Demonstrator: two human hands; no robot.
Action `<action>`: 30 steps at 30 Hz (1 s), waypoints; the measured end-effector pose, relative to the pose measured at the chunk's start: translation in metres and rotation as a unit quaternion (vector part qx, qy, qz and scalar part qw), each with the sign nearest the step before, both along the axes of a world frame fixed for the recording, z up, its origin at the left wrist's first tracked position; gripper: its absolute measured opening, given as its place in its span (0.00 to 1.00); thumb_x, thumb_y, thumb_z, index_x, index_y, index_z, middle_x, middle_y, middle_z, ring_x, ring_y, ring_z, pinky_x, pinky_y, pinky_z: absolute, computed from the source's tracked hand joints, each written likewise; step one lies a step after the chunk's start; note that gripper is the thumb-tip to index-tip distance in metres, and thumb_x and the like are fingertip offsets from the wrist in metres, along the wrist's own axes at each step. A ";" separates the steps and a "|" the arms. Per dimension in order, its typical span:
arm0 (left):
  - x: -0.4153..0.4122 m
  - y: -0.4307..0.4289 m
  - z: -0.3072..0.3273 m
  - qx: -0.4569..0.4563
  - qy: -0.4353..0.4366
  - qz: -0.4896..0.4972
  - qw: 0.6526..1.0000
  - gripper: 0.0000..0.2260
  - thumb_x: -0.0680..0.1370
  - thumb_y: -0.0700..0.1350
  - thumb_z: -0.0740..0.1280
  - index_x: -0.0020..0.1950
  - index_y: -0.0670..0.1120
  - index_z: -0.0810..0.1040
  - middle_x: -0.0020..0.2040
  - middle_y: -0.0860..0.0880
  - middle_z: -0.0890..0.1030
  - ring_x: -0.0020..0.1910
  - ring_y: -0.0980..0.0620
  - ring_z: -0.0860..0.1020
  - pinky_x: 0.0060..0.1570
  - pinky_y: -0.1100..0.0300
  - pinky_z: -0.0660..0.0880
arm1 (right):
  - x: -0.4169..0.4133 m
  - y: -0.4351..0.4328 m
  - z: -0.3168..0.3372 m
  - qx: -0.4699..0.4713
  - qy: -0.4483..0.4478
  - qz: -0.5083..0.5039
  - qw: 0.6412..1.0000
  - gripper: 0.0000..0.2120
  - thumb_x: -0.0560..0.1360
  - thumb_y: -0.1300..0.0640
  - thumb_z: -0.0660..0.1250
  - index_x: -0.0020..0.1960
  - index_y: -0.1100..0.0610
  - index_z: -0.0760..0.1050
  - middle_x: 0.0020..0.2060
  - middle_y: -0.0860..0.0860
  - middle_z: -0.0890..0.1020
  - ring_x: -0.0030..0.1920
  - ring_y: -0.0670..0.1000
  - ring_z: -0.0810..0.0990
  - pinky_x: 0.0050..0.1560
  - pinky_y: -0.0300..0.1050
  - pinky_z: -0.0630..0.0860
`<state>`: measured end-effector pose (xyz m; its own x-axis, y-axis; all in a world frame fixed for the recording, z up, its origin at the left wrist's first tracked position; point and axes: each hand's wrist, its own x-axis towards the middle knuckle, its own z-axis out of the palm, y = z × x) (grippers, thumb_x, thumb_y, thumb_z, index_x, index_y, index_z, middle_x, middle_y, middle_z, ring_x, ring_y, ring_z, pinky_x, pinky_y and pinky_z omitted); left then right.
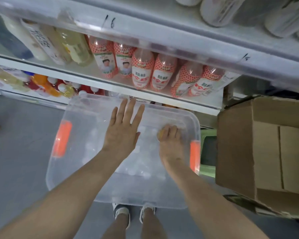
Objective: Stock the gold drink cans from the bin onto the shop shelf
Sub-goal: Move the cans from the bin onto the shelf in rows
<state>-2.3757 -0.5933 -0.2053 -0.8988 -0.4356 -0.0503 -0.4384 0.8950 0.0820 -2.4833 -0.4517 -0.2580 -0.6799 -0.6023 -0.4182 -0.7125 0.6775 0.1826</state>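
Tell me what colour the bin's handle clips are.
Orange, on the clear bin's handle clips, seen in the head view.

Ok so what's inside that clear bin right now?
The right hand is down in the clear bin, closed on something gold. Pale round tops show blurrily; the left hand hides the middle.

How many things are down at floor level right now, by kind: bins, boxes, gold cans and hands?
Clear plastic bin with orange latches: 1
Cardboard box: 1
Gold can in view, under the right hand: 1
Hands, counting the open left hand: 2
Total: 5
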 end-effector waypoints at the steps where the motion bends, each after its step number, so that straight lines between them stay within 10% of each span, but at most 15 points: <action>1: 0.000 -0.001 -0.002 0.001 0.001 0.000 1.000 0.41 0.76 0.52 0.67 0.79 0.46 0.43 0.78 0.40 0.42 0.77 0.39 0.42 0.73 0.42 0.51 | 0.000 -0.001 -0.004 0.003 0.020 0.010 1.000 0.29 0.63 0.67 0.60 0.65 0.67 0.70 0.51 0.64 0.76 0.51 0.63 0.76 0.54 0.53 0.74; 5: 0.003 0.000 -0.003 0.005 -0.021 0.002 1.000 0.42 0.76 0.51 0.66 0.78 0.46 0.38 0.78 0.41 0.38 0.76 0.39 0.39 0.74 0.43 0.51 | -0.001 0.000 -0.006 -0.022 0.028 0.022 0.999 0.17 0.66 0.71 0.55 0.51 0.63 0.74 0.43 0.58 0.75 0.45 0.58 0.75 0.44 0.48 0.70; 11: -0.001 -0.007 0.023 0.043 -0.098 -0.007 0.994 0.41 0.79 0.51 0.62 0.77 0.48 0.34 0.77 0.42 0.33 0.76 0.41 0.36 0.75 0.47 0.47 | 0.003 0.008 0.059 -0.094 -0.069 -0.046 0.992 0.19 0.76 0.53 0.67 0.63 0.61 0.69 0.55 0.56 0.75 0.55 0.57 0.73 0.54 0.46 0.68; 18: -0.005 -0.017 0.130 0.115 -0.119 -0.015 0.986 0.31 0.80 0.51 0.61 0.78 0.47 0.51 0.77 0.43 0.57 0.75 0.43 0.58 0.72 0.52 0.57 | 0.005 0.023 0.208 -0.284 -0.181 -0.116 0.934 0.28 0.74 0.52 0.70 0.70 0.58 0.64 0.63 0.55 0.71 0.60 0.58 0.74 0.58 0.50 0.72; 30: -0.010 -0.044 0.426 -0.004 0.162 -0.108 0.981 0.16 0.78 0.53 0.62 0.65 0.53 0.74 0.59 0.53 0.78 0.57 0.49 0.77 0.50 0.52 0.76 | -0.009 0.024 0.496 -0.449 -0.057 0.020 0.891 0.24 0.79 0.43 0.59 0.72 0.51 0.65 0.62 0.48 0.71 0.60 0.47 0.72 0.58 0.41 0.68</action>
<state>-2.3852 -0.6370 0.2207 -0.9382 -0.2320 0.2567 -0.1901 0.9655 0.1778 -2.4919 -0.4274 0.2382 -0.6340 -0.7520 0.1805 -0.7191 0.4874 -0.4953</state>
